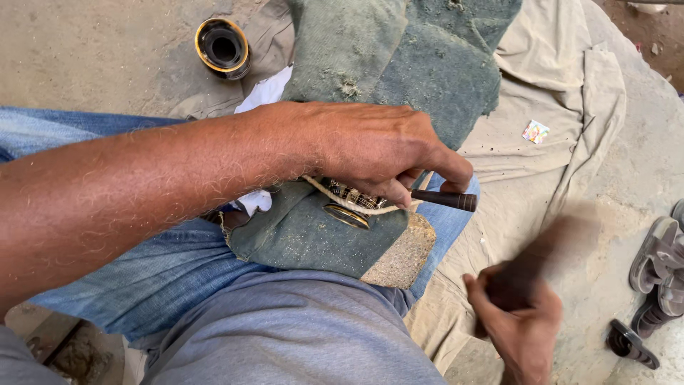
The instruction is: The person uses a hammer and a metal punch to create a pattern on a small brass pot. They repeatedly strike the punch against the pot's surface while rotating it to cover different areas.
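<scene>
A: Left hand [377, 150]: pinches dark rod [445, 200] and presses patterned piece [348, 202] onto green pad [299, 235] on the knee; right hand [516, 314]: blurred, closed on something dark.

B: Risk: rod may skid off the piece; left fingertips [456, 171] sit beside it.

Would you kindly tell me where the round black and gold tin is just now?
The tin sits on the ground at the upper left of the head view, beside the green cloth.
</scene>
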Available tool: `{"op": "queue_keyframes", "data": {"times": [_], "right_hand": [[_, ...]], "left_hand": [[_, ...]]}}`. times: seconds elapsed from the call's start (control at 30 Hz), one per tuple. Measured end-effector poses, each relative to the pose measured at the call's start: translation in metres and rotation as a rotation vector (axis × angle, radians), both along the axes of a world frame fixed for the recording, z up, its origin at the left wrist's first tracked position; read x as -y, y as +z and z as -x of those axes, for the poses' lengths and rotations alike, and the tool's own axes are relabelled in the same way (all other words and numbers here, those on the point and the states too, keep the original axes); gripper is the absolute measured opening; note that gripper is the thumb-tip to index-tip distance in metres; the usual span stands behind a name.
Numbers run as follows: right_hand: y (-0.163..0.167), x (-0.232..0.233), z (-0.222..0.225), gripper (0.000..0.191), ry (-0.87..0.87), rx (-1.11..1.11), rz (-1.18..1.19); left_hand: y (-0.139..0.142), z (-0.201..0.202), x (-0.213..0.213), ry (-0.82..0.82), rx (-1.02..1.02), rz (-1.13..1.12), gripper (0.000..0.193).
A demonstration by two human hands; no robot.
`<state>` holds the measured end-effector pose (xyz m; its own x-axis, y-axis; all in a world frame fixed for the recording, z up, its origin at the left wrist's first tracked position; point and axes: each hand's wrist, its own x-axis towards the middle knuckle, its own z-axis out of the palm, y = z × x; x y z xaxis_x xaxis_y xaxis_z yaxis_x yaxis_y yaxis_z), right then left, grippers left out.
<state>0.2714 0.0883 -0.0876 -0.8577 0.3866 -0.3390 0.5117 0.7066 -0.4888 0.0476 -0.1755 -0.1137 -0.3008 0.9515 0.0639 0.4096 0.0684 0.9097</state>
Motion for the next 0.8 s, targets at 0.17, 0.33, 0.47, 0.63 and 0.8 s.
{"op": "queue_keyframes", "data": {"times": [0.17, 0.33, 0.47, 0.63, 0.8], "right_hand": [[0.007, 0.008, 0.01, 0.025, -0.059, -0.114, 0.077], [0.001, 0.003, 0.006, 0.018, -0.111, -0.3, 0.169], [-0.01, -0.005, 0.0, 0.021, 0.015, 0.031, -0.041], [-0.018, -0.01, -0.004, 0.018, -0.303, -0.337, 0.629], [-0.016, -0.021, 0.002, 0.02, -0.203, -0.226, 0.455]], "left_hand": [[-0.002, 0.002, 0.002, -0.011, -0.004, -0.089, 0.051], [-0.005, 0.004, 0.002, -0.028, 0.003, -0.075, 0.052], [-0.006, 0.001, 0.002, 0.01, 0.002, -0.112, 0.045], [-0.006, -0.017, 0.0, 0.22, 0.011, -0.014, 0.046], [-0.008, -0.027, -0.005, 0.325, -0.011, 0.044, 0.04]]}}
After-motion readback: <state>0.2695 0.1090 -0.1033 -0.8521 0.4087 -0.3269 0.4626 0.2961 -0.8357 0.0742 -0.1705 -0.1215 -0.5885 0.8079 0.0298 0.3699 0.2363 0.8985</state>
